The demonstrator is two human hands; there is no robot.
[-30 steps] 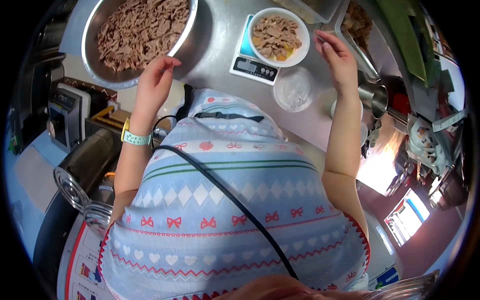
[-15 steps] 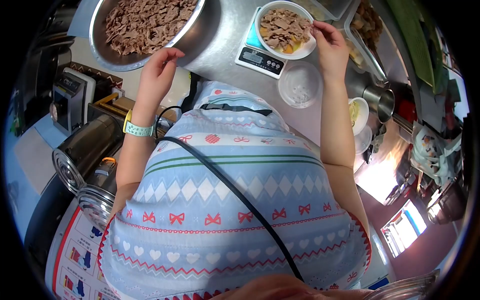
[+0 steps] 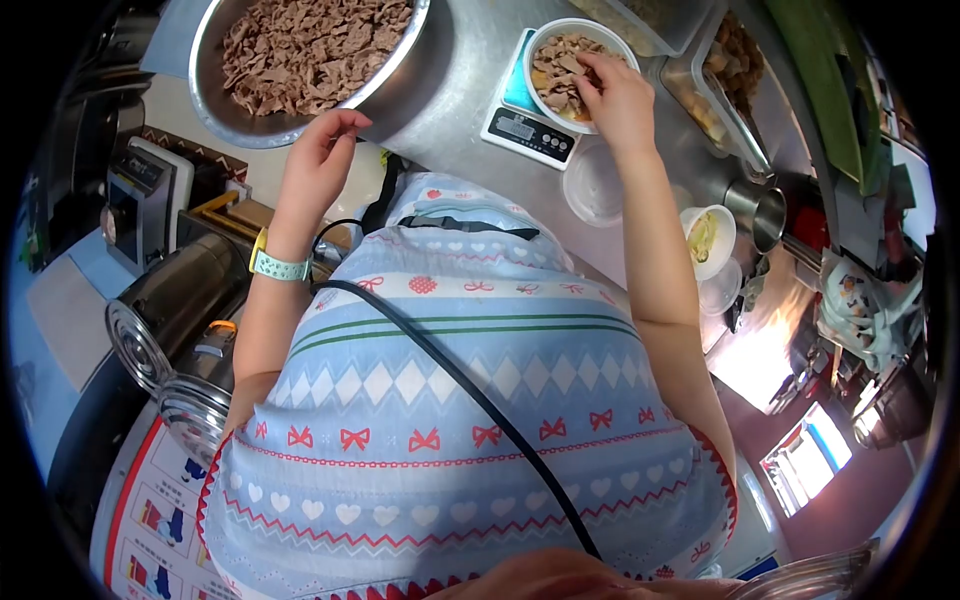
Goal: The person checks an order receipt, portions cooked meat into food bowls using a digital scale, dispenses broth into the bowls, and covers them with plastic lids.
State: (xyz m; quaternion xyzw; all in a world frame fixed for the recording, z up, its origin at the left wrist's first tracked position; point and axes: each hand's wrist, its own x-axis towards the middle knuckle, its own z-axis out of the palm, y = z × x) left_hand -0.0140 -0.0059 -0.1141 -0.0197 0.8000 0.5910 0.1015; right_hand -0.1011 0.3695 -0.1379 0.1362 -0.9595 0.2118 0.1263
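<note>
My right hand [image 3: 618, 95] is over the white round bowl [image 3: 538, 88], its fingertips on the sliced meat [image 3: 558, 68] inside, thumb and forefinger apart. Under the bowl is a white digital scale [image 3: 530, 138] with a blue top. My left hand [image 3: 325, 150] hangs empty by the lower right rim of the large steel bowl [image 3: 205, 100], fingers loosely curled, thumb apart from them. Brown cooked meat slices [image 3: 310, 50] fill that steel bowl. Next to the scale, a clear round lid [image 3: 594, 185] lies partly behind my right forearm.
Right of my forearm are a white bowl with pale green food [image 3: 708, 242], a clear lid [image 3: 718, 287] and a steel cup [image 3: 758, 215]. Clear food containers [image 3: 690, 75] stand at the upper right. Steel canisters [image 3: 180, 300] and another scale [image 3: 150, 195] are at the left.
My right hand moved from beside the white bowl to its right rim, then left over the meat inside. My left hand keeps nearly the same pose by the steel bowl. The view has shifted slightly.
</note>
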